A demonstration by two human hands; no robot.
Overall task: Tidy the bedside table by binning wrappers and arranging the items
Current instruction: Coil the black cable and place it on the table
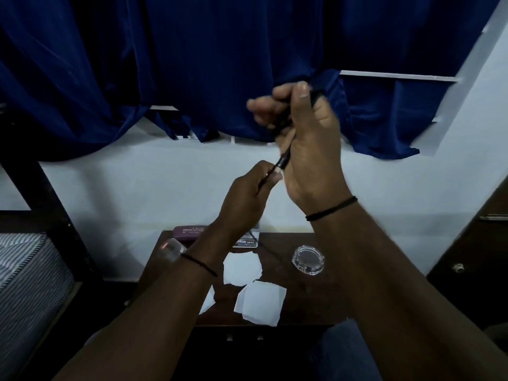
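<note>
Both my hands are raised above the dark wooden bedside table. My right hand grips a bundle of thin black cable, its fingers curled and blurred. My left hand pinches the cable's lower stretch, which runs down toward the table. On the tabletop lie white paper scraps, a third scrap partly hidden by my left forearm, a clear round glass container, a maroon case and a printed card.
A blue curtain hangs over the white wall behind the table. A bed with a striped mattress and dark frame stands at the left. A dark wooden door or cabinet is at the right.
</note>
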